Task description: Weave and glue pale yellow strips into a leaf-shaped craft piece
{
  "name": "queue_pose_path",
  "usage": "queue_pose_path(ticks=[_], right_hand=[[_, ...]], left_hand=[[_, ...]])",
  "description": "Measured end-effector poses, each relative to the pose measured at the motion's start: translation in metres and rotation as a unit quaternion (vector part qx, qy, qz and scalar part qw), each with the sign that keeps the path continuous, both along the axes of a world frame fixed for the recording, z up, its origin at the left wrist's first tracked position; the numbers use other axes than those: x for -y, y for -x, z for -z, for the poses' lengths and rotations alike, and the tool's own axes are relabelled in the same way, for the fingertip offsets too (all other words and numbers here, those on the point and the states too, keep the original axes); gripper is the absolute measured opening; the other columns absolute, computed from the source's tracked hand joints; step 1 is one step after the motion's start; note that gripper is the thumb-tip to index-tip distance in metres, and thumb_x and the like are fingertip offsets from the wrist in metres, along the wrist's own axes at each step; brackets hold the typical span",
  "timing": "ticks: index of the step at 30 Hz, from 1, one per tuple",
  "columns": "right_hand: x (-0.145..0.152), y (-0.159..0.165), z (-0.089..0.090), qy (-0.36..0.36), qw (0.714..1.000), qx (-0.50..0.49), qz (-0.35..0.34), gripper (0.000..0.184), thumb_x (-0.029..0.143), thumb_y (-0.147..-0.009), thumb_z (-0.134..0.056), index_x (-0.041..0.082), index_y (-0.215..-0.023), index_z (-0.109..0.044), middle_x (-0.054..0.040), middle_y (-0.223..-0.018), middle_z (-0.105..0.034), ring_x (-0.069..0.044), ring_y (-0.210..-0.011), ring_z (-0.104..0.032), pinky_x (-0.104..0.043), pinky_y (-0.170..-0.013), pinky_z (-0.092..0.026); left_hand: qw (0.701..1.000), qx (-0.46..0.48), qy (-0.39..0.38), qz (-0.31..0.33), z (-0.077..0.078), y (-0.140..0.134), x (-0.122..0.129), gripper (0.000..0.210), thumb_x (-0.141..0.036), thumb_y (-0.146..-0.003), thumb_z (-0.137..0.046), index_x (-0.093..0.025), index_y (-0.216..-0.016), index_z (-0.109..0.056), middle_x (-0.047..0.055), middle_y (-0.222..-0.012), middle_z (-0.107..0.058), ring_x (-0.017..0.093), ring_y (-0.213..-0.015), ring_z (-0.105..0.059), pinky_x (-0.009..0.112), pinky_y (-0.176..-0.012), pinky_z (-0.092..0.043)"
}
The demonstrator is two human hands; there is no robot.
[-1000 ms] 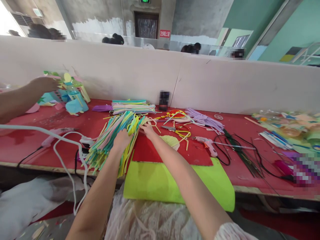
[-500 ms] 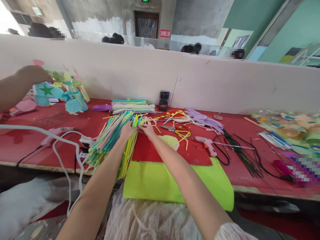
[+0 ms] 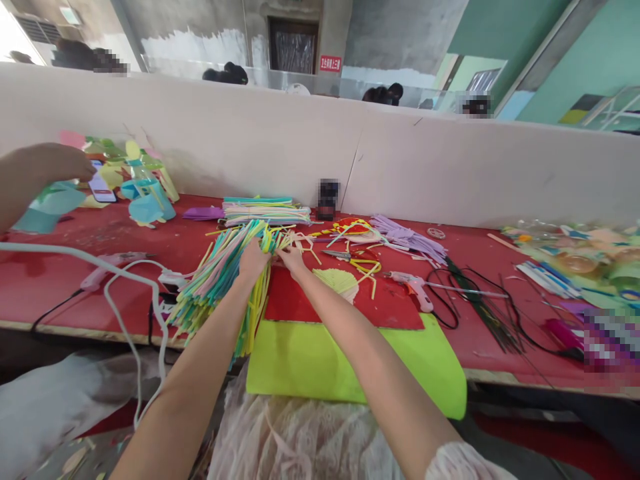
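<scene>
Left hand (image 3: pixel 253 259) and right hand (image 3: pixel 292 259) at fuzzy stems (image 3: pixel 213 288) (pastel, thickly bundled), fingers (image 3: pixel 283 254) curled, exact grip unclear

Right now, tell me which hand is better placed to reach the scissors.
Probably the right hand: it is nearer the scissors, which lie to its right. The left hand is farther left, against the bundle of pipe cleaners.

A pale partition (image 3: pixel 425 160) stood along the back of the red counter (image 3: pixel 40 280). Beyond it, a red sign (image 3: pixel 331 64) hung just right of a dark-framed doorway (image 3: pixel 293 50). A pink glue gun (image 3: pixel 106 265) lay at the counter's left.
</scene>
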State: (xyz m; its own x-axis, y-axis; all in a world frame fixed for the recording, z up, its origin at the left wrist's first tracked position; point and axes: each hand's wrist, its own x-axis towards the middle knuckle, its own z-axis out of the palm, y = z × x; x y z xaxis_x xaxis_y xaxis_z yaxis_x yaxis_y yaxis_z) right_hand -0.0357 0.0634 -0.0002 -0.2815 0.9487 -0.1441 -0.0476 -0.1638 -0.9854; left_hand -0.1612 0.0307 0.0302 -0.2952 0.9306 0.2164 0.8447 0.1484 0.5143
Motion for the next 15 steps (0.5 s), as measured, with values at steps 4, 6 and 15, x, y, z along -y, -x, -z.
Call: queue_pose_path(ticks=[4, 6, 15], right_hand=[[-0.003, -0.004, -0.002, -0.024, 0.999, 0.043, 0.017, 0.036, 0.038, -0.094, -0.059, 0.017, -0.122, -0.058, -0.0081, -0.123, -0.060, -0.022, -0.105, -0.062, -0.043, -0.088, -0.055], [-0.008, -0.007, -0.006, -0.038, 0.996, 0.066, 0.040, 0.036, 0.039, -0.093, -0.059, 0.017, -0.122, -0.058, -0.0075, -0.123, -0.060, -0.023, -0.106, -0.062, -0.043, -0.089, -0.054], [-0.048, -0.042, -0.038, -0.082, 0.981, 0.066, 0.165, 0.035, 0.038, -0.093, -0.059, 0.017, -0.121, -0.058, -0.0078, -0.121, -0.061, -0.021, -0.103, -0.063, -0.042, -0.087, -0.055]], left_hand=[[0.999, -0.023, 0.013, 0.028, 0.003, -0.002, 0.000, 0.041, -0.039, -0.091, -0.059, -0.018, -0.126, -0.055, 0.010, -0.126, -0.059, 0.023, -0.109, -0.061, 0.046, -0.091, -0.053], [0.998, -0.035, 0.018, 0.042, 0.004, -0.002, 0.000, 0.040, -0.038, -0.091, -0.060, -0.018, -0.126, -0.055, 0.010, -0.126, -0.058, 0.023, -0.109, -0.060, 0.046, -0.091, -0.053], [0.996, -0.054, 0.040, 0.061, 0.002, 0.000, -0.001, 0.040, -0.038, -0.091, -0.060, -0.018, -0.125, -0.055, 0.010, -0.125, -0.059, 0.023, -0.108, -0.061, 0.045, -0.089, -0.054]])
